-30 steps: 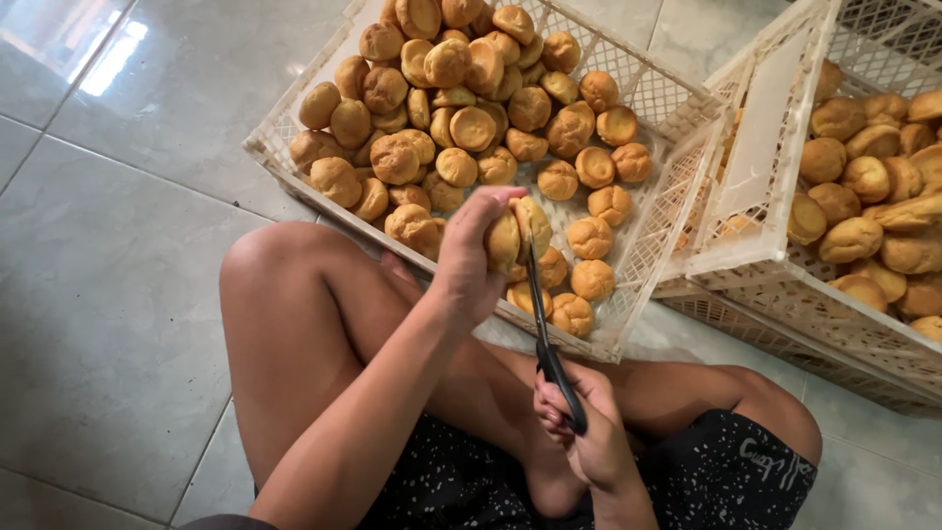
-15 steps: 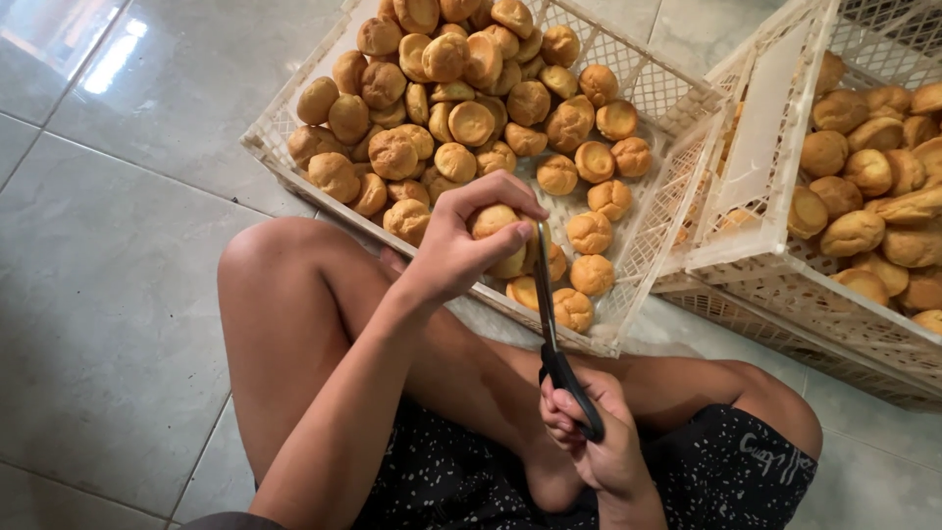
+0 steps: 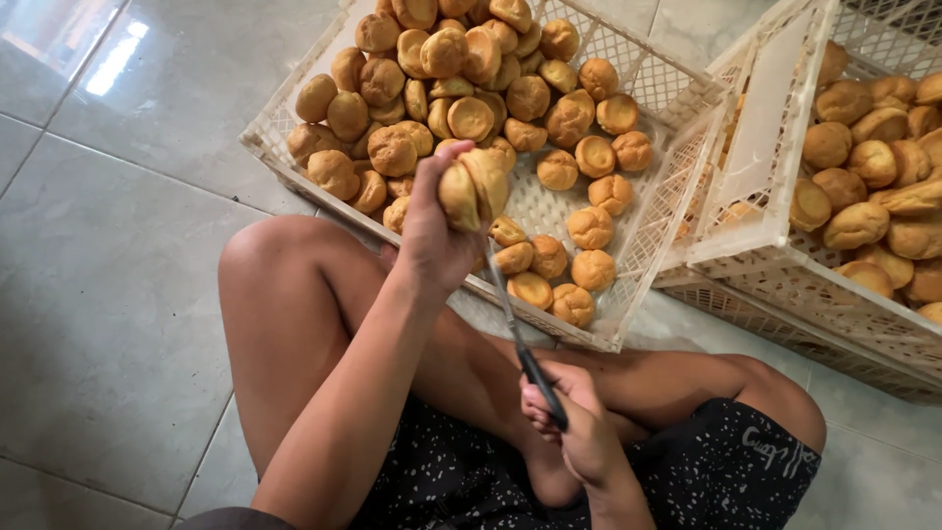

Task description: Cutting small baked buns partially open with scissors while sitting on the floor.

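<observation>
Puff [image 3: 474, 191] in left hand [image 3: 432, 231]; blade tip hidden behind it

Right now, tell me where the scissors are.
In the head view, the scissors are low centre, handles gripped by the right hand over the lap, blades pointing up toward the split pastry in the left hand, before the white crate.
</observation>
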